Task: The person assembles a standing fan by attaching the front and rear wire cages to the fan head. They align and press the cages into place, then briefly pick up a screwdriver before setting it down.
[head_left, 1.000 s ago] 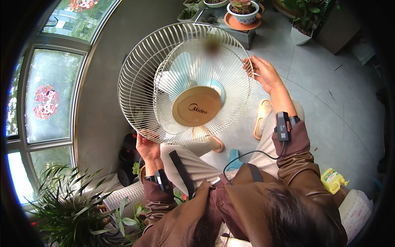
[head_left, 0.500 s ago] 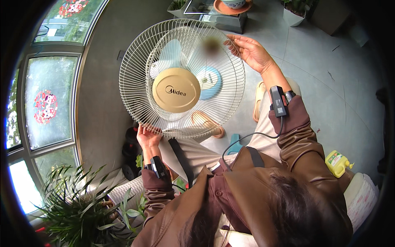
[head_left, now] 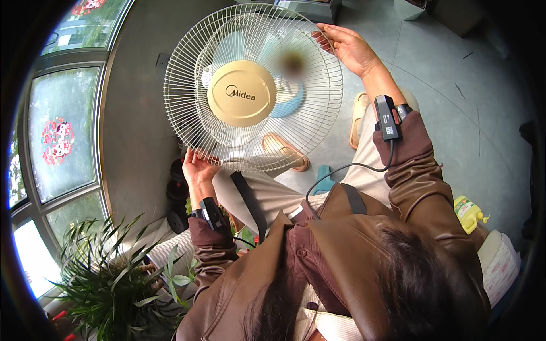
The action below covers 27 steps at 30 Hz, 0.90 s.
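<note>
A round wire fan grille (head_left: 310,128) with a beige centre cap (head_left: 242,94) is held out over the floor in front of my knees. My left hand (head_left: 199,169) has its fingers closed on the near left rim. At the far right rim, my right hand (head_left: 354,52) grips the wire edge between thumb and fingers. Through the wires show light blue fan blades (head_left: 230,48) and, lower down, a blue and white fan base (head_left: 290,103). A blurred dark spot covers part of the grille's upper right. Whether the grille touches the fan behind it, I cannot tell.
Slippered feet (head_left: 358,122) stand beyond my knees. A teal plastic piece (head_left: 324,181) lies between my legs. Leafy plants (head_left: 108,278) crowd the left by the window (head_left: 62,133). A yellow bottle (head_left: 468,214) is at my right. A white pot (head_left: 409,8) stands far right.
The grille, with both hands still on its rim, has moved a little away from me relative to the fan base. The whole view has also shifted, so everything sits higher.
</note>
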### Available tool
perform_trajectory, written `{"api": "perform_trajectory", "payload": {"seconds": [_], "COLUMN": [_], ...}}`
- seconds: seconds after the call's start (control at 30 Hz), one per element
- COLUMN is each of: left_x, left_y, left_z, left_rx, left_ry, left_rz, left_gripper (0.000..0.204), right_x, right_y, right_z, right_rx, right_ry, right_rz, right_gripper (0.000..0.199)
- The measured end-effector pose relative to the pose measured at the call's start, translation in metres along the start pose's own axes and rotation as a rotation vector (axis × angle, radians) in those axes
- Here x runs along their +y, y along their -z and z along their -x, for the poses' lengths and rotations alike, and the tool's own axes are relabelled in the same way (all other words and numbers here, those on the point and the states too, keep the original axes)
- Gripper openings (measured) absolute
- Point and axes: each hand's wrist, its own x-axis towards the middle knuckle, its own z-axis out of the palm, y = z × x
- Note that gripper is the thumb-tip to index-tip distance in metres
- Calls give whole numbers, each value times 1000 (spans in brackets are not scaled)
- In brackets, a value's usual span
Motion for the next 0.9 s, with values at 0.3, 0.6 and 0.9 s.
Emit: {"api": "perform_trajectory", "payload": {"seconds": [0.3,0.6,0.9], "left_x": [-10,-15,-32], "left_y": [-20,-16,-8], "left_z": [19,12,18], "left_rx": [30,-149,-420], "left_ry": [-40,26,-16], "left_rz": [28,114,4], "left_gripper": [28,31,42], "right_x": [2,6,2], "right_y": [-3,-8,-1], "right_z": [-1,-5,-11], "right_rx": [131,236,372], "right_ry": [15,20,9], "right_rz": [91,280,377], "right_gripper": [36,55,60]}}
